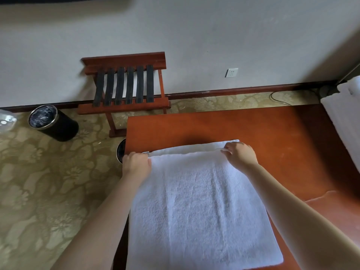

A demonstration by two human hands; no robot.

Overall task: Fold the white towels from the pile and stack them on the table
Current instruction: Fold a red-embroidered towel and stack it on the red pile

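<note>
At 6 o'clock on the table [214, 125]: towel [202, 201], lying flat, its left side running along the table's left edge. A second layer shows as a strip past its far edge, toward 12 o'clock.
Left hand [136, 162]: at the towel's far-left corner, about 10 o'clock, with fingers curled round the upper layer and gripping it.
Right hand [241, 155]: at the far-right corner, about 1 o'clock, fingertips pinching the same upper layer.
Why both corners: with a hand at each end, the edge runs taut and straight, so it can be laid square on the layer beneath.
Step, as I judge it: an early fold, with the upper edge not yet flush with the lower one.
Pile [344, 114]: white cloth at 3 o'clock, by the table's right end and likely within reach for the next towel. I cannot tell whether it rests on the table.
Rack [126, 84]: against the wall at 11 o'clock, apart from the table.
Bin [52, 122]: on the carpet at 10 o'clock.
Risk: an uneven pull could skew the fold.
</note>
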